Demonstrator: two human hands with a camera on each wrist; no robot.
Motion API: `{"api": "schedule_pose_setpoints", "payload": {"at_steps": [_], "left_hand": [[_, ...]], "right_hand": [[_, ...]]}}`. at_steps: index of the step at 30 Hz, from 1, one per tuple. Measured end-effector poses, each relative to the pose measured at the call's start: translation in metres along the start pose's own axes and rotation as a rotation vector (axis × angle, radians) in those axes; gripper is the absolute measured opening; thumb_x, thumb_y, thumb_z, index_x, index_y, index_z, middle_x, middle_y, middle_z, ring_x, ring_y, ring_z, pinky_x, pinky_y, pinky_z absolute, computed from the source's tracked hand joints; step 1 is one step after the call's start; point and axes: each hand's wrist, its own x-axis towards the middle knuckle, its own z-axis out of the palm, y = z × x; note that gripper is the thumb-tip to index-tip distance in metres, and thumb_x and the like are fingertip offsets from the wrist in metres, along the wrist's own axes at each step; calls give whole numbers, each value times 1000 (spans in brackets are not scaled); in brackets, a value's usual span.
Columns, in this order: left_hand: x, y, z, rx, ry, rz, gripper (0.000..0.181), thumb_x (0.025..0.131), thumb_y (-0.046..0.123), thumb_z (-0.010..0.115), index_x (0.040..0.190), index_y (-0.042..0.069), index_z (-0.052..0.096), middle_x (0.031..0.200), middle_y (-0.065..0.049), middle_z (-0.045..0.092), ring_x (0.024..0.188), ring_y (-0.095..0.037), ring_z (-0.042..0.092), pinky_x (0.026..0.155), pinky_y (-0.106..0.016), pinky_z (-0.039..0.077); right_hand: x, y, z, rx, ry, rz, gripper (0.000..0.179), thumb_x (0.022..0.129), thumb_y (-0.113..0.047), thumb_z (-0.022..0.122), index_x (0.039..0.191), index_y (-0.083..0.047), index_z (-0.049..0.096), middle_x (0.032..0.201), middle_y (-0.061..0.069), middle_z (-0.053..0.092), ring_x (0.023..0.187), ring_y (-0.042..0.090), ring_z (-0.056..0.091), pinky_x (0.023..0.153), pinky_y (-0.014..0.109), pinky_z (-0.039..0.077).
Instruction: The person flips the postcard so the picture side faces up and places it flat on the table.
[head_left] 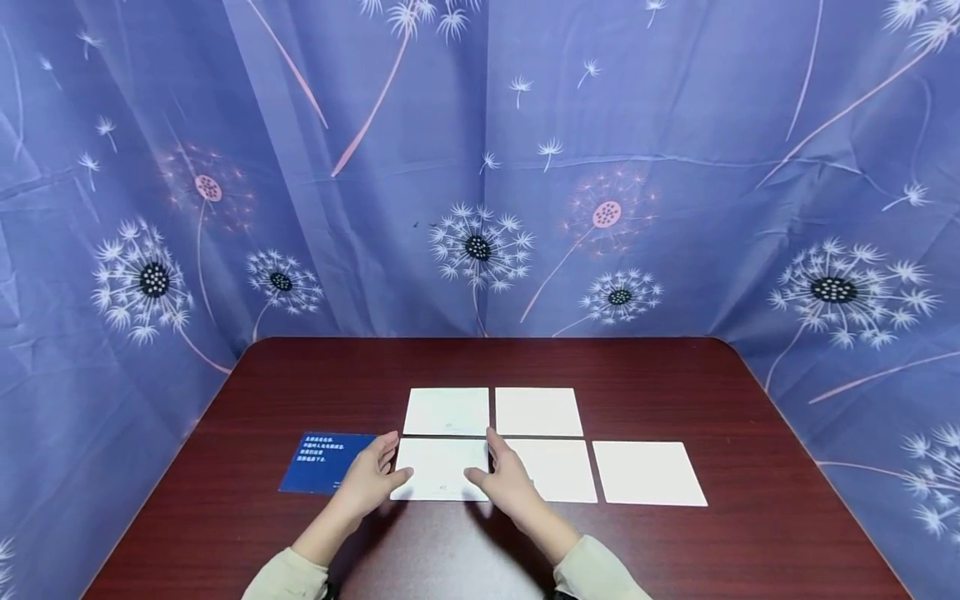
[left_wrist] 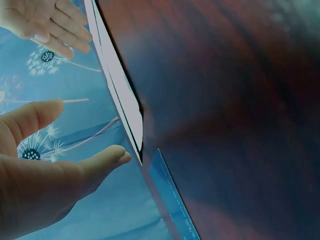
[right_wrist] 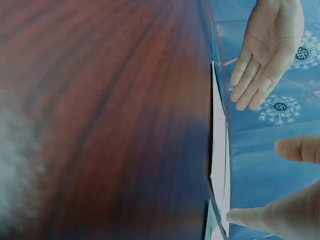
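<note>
In the head view a white card (head_left: pixel 441 471) lies flat on the table between the two hands. At its left edge is the left hand (head_left: pixel 367 477), palm turned inward, with thumb and fingers apart. Opposite it, the right hand (head_left: pixel 512 482) is at the card's right edge and overlaps a neighbouring white card (head_left: pixel 558 471). Neither hand grips anything. In the left wrist view the left thumb (left_wrist: pixel 107 160) and a finger (left_wrist: pixel 37 117) stand spread. Just left of the left hand lies a blue card (head_left: pixel 322 462) with white printed lines, partly covered by that hand.
Behind the front row lie two more white cards, one at left (head_left: pixel 447 410) and one at right (head_left: pixel 537 411). Another white card (head_left: pixel 648 473) lies at the row's right end. The dark red wooden table (head_left: pixel 757 525) meets a blue dandelion-print curtain (head_left: pixel 390 250) at its back and sides.
</note>
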Motion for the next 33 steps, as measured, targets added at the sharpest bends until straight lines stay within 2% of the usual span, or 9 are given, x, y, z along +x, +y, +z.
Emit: {"api": "schedule_pose_setpoints", "payload": {"at_steps": [4, 9, 23, 27, 33], "left_hand": [[-1, -2, 1, -9, -22, 2, 66, 82, -5, 68, 136, -20, 32, 139, -41, 35, 131, -50, 33, 108, -54, 32], [-2, -5, 4, -17, -29, 9, 68, 81, -6, 69, 136, -21, 32, 139, -41, 34, 132, -51, 32, 108, -55, 31], [-2, -7, 9, 58, -15, -17, 71, 81, -2, 70, 138, -18, 31, 138, -39, 37, 131, -50, 34, 105, -56, 36], [0, -6, 8, 62, -16, -35, 71, 81, -1, 70, 138, -18, 31, 139, -38, 38, 131, -50, 35, 104, -56, 37], [3, -3, 6, 78, 13, -29, 67, 80, -3, 70, 134, -20, 35, 135, -39, 41, 127, -51, 39, 103, -55, 39]], "right_hand": [[-3, 3, 0, -12, -1, 6, 77, 84, -5, 65, 141, 21, 21, 143, 41, 26, 133, 52, 29, 108, 58, 28], [-6, 5, 1, 24, -12, 17, 77, 85, -4, 65, 141, 22, 18, 145, 41, 23, 135, 51, 25, 109, 58, 26], [-9, 5, 3, 53, -14, 30, 77, 84, -5, 64, 141, 22, 19, 143, 40, 27, 135, 51, 27, 109, 58, 26], [-7, 5, 3, 105, -2, 46, 75, 84, -3, 63, 140, 22, 20, 143, 41, 28, 134, 51, 28, 110, 57, 26], [-2, 6, 4, 213, 72, 90, 70, 81, 0, 60, 138, 23, 25, 139, 40, 35, 130, 50, 36, 108, 53, 34]]}}
